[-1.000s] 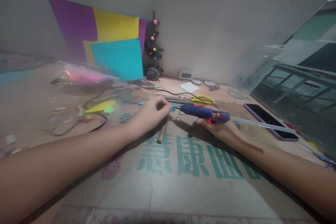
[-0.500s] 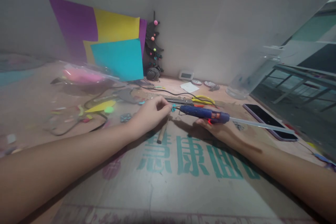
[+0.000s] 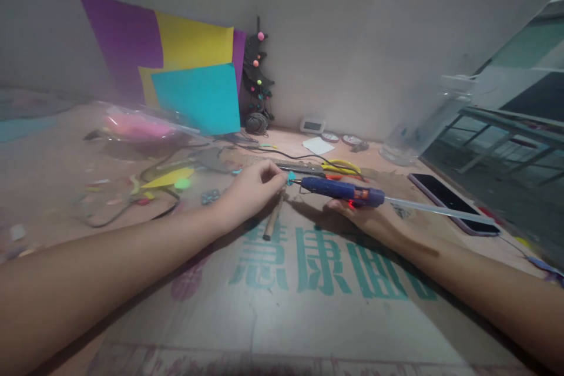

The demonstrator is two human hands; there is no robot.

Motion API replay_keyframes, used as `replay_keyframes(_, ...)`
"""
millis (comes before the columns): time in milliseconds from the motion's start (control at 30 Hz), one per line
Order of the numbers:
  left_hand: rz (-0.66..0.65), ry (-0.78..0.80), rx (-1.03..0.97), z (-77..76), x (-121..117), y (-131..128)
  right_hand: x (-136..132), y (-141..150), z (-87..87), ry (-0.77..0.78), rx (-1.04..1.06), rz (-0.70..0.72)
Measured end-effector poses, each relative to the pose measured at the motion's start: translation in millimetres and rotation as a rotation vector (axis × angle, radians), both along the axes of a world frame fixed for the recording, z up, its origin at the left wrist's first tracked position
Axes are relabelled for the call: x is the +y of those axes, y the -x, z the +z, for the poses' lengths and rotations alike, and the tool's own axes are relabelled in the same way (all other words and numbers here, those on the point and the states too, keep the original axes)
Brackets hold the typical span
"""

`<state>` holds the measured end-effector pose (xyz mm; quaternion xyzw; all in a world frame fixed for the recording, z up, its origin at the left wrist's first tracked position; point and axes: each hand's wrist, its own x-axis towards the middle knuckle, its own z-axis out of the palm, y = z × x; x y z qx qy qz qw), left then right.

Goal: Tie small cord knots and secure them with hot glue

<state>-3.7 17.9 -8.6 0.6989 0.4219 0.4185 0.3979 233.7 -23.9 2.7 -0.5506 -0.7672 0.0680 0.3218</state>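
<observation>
Pinched in my left hand (image 3: pixel 258 188) is a small turquoise piece (image 3: pixel 291 178); its exact shape is too small to make out. My right hand (image 3: pixel 352 211) is closed round a dark blue hot glue gun (image 3: pixel 339 189), whose metal tip points left and meets the turquoise piece or lies just beside it. A long clear glue stick (image 3: pixel 436 210) sticks out of the gun's back end, and a red light glows on its underside. Below my left fingertips lies a short brown stick (image 3: pixel 272 224); whether the fingers touch it is hidden.
Yellow-handled scissors (image 3: pixel 341 165) and a grey cutter (image 3: pixel 304 168) lie behind the gun. On the right is a phone (image 3: pixel 453 202). Coloured sheets (image 3: pixel 198 100) lean at the back beside a dark little tree (image 3: pixel 258 79). A plastic bag (image 3: pixel 141 124), scraps and black cord lie left.
Both hands stay almost in place, with the glue gun's tip still at the turquoise piece. The piece appears slightly turned and shifted a touch.
</observation>
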Motion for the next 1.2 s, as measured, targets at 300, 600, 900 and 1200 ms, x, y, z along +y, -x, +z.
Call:
replay_keyframes(300, 0.023, 0.005, -0.015, 0.8, 0.8, -0.3, 2.7, -2.3, -3.4, -0.009, -0.014, -0.002)
replay_keyframes(600, 0.042, 0.026, -0.015, 4.5, -0.6, -0.7, 1.4, 0.0, -0.5, -0.013, 0.029, -0.032)
replay_keyframes(900, 0.041, 0.003, -0.017, 2.8, 0.6, -0.5, 0.6, -0.1, 1.1, -0.019, 0.035, -0.012)
replay_keyframes(1200, 0.048, 0.013, -0.015, 1.7, 1.0, -0.7, 1.3, 3.0, 2.2, -0.027, 0.092, -0.02)
